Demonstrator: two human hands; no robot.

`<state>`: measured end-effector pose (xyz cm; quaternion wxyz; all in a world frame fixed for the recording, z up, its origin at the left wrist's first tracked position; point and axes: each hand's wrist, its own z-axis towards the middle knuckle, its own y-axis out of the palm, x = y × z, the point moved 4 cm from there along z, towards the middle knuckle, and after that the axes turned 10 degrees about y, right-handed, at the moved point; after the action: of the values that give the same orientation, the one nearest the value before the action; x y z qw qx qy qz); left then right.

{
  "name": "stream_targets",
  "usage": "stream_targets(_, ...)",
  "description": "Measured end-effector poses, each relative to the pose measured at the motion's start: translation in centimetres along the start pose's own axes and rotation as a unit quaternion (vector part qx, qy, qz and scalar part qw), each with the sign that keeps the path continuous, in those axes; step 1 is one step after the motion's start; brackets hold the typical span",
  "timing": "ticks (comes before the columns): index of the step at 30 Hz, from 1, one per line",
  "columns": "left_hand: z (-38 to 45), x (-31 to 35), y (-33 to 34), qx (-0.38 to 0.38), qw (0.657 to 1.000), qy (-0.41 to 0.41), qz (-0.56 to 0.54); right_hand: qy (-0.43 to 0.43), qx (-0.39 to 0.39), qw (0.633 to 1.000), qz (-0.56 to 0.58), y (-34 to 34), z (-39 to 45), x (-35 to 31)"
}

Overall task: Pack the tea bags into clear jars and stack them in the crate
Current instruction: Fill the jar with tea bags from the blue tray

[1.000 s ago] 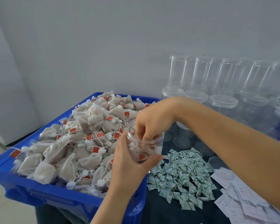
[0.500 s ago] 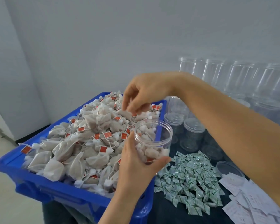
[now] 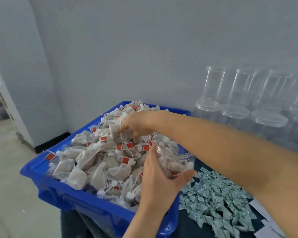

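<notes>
Left hand (image 3: 159,179) gripping open jar (image 3: 175,162), right hand (image 3: 138,125) grasping tea bags (image 3: 96,157) in blue crate (image 3: 79,201)

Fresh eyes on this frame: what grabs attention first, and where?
The blue crate at lower left, heaped with white tea bags bearing red tags. Over it, the right hand digs into the heap while the left hand holds a part-filled clear jar. Empty jars stand stacked by the wall at right.

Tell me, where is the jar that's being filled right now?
The open jar sits lower centre in the head view, gripped by the left hand over the blue crate's right edge, beside the green sachets.
</notes>
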<state>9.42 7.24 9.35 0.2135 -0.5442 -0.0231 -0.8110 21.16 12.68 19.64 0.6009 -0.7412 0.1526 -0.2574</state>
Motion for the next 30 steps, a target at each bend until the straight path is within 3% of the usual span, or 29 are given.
stream_targets(9,0.2,0.0,0.0,0.005,1.000,0.012,0.002,0.042,0.026,0.996,-0.073,0.5,0.2,-0.1)
stream_targets(13,0.1,0.2,0.0,0.000,1.000,0.014,0.022,0.039,0.034,0.998,-0.046,0.4,0.1,0.7)
stream_targets(20,0.0,0.1,-0.1,0.004,1.000,0.015,-0.004,0.078,0.076,0.984,0.141,-1.3,-2.7,4.5)
stream_targets(30,0.0,0.1,-0.1,0.004,1.000,0.028,-0.013,0.081,0.191,0.869,0.448,-4.9,-9.8,8.7)
